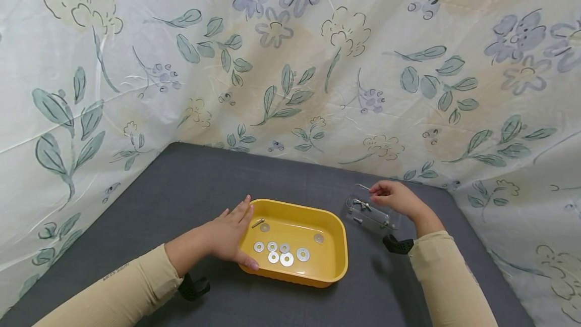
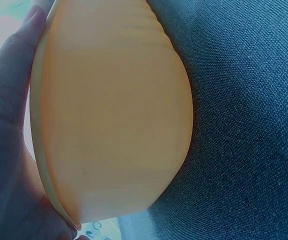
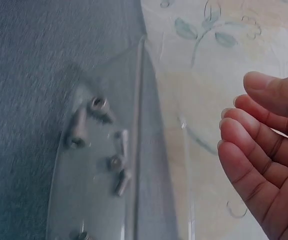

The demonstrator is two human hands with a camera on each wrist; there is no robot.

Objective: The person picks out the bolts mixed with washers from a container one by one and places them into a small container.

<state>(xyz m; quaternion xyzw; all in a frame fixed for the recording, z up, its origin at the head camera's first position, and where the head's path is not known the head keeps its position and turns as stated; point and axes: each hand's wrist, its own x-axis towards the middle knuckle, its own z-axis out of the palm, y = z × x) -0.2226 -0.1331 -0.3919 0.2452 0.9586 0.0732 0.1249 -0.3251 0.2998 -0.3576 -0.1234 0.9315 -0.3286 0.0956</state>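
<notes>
Yellow tray (image 1: 333,246), centre frame on grey counter (image 1: 181,191), holding washers (image 1: 281,255): left hand (image 1: 229,236) flat-fingered, steadying its end. Right hand (image 1: 395,197), fingers relaxed, touches clear bolt box (image 1: 369,212), right of centre.

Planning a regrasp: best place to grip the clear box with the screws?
Pinch the clear box by its long walls, coming from above on its right-hand side, where the right hand hovers. The walls are thin and upright, and loose screws lie inside, so keep it level.

- My left hand (image 1: 229,238) lies flat, fingers straight, thumb stretched out toward me.
- My right hand (image 1: 394,197) is relaxed, fingers (image 3: 264,145) loosely bent, gripping nothing.
- Both forearms in beige sleeves.
</notes>
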